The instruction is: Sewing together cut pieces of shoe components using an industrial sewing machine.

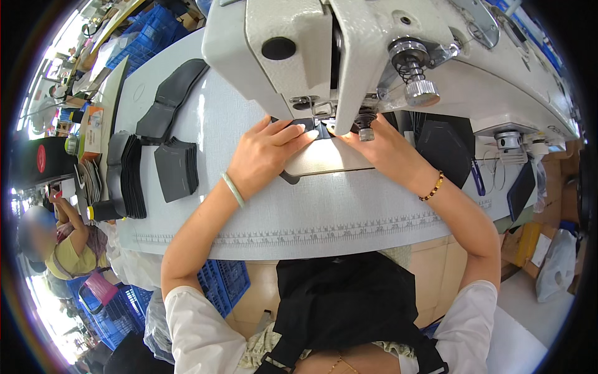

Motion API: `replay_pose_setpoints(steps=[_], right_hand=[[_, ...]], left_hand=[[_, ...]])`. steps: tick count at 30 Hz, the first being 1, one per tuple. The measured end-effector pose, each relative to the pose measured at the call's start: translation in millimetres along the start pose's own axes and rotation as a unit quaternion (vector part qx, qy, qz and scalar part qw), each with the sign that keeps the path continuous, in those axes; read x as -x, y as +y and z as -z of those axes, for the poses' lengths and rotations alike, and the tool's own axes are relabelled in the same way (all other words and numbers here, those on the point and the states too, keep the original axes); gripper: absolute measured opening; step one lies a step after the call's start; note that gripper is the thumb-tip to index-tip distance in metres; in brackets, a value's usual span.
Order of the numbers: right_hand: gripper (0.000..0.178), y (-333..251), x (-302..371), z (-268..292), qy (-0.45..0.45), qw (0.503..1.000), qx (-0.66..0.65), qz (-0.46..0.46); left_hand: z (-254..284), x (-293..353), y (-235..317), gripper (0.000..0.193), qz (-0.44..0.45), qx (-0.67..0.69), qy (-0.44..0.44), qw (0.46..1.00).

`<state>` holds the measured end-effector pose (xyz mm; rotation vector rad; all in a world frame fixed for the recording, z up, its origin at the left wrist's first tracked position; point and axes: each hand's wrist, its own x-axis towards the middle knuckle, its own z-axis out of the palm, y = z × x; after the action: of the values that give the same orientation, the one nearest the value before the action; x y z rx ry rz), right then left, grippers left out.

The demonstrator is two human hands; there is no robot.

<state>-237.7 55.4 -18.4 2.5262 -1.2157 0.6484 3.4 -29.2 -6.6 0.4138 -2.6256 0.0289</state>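
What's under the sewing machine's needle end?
Beneath the sewing machine, part of a dark piece shows between the left hand and right hand. The machine and fingers cover the rest, so its full shape can't be seen.

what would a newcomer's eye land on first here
A big white sewing machine dominates the top of the view. Beneath it, the left hand and right hand meet at a small dark piece. Stacked dark panels lie on the pale table's left side.
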Motion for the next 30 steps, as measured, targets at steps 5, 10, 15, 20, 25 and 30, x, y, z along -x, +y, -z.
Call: replay_pose_setpoints(steps=[5,10,15,20,25,30], right_hand=[[0.014,2,-2,2,0.005,0.999,-0.033,0.004],[0.009,-2,-3,-3,-0.016,0.999,0.027,0.018],[0.006,2,-2,-6,0.009,0.999,0.018,0.028],[0.002,2,-2,-2,0.002,1.0,-0.029,0.008],[0.008,5,-3,-7,0.024,0.999,-0.026,0.002],[0.017,9,-1,-6,0.034,0.997,-0.056,-0.036]], left_hand=[[4,0,-1,0.032,0.005,-0.009,-0.031,0.999],[4,1,-1,0.029,0.005,-0.008,-0.036,0.999],[5,-3,1,0.033,-0.005,-0.015,-0.024,1.0],[5,0,0,0.029,-0.016,-0.033,-0.037,0.999],[4,0,-1,0.027,-0.02,-0.038,-0.023,0.999],[-1,0,-3,0.025,-0.009,-0.048,-0.024,0.999]])
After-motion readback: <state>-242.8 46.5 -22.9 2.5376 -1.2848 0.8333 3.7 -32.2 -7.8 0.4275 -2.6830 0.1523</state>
